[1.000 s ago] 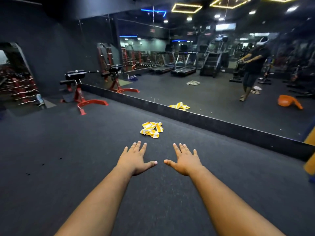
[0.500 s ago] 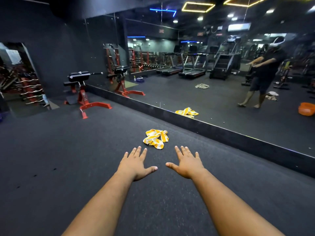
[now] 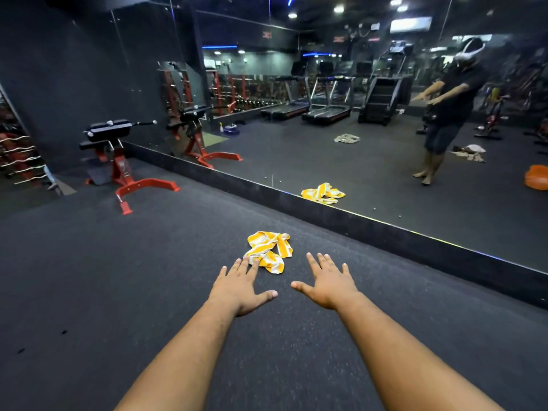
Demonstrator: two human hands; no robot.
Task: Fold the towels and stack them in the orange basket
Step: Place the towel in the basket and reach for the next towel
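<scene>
A crumpled yellow-and-white striped towel (image 3: 268,251) lies on the dark gym floor, just ahead of my hands. My left hand (image 3: 241,287) is stretched out palm down with fingers spread, its fingertips overlapping the towel's near left edge in the view. My right hand (image 3: 327,281) is open the same way, to the right of the towel and apart from it. Both hands hold nothing. The orange basket (image 3: 536,180) shows only as a reflection in the wall mirror at the far right.
A wall mirror with a low black ledge (image 3: 355,223) runs diagonally ahead. It reflects a person, treadmills and other towels (image 3: 346,139) on the floor behind me. A red-and-black bench machine (image 3: 118,161) stands at the left.
I have moved closer to the striped towel, which now sits lower and larger in view. My left fingertips now reach its edge. Both hands stay open.
</scene>
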